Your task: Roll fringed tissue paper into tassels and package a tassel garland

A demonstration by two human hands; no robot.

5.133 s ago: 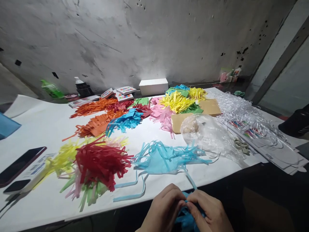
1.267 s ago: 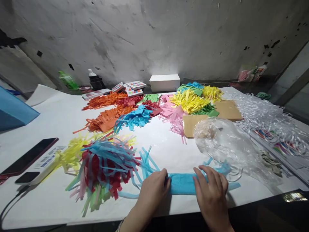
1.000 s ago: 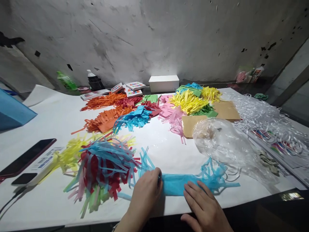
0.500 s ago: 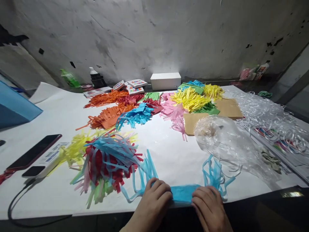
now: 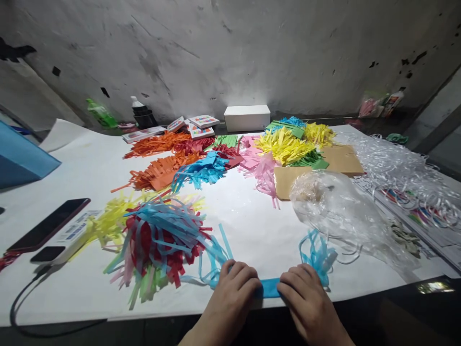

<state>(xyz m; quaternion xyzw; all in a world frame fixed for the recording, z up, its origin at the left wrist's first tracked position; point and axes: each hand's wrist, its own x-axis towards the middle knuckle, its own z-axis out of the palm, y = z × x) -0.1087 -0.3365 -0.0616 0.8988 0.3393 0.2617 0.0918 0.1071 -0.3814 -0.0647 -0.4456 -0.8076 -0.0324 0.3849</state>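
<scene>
A blue tissue paper piece lies at the front edge of the white-covered table, its fringed ends spreading out on both sides. My left hand is closed on its left part, fingers curled over the band. On its right part, my right hand grips the same band, thumb hidden underneath. Only a short, smooth stretch of blue shows between my hands. Left of my left hand rests a tassel bundle of blue, red, green and yellow strips.
Fringed paper piles lie across the back. A clear plastic bag and white cords are at the right. A phone and power bank with cable lie left; a white box stands behind.
My right hand has moved slightly left and up, closer to my left hand. The blue band between them looks shorter and narrower, and its right fringe has shifted left.
</scene>
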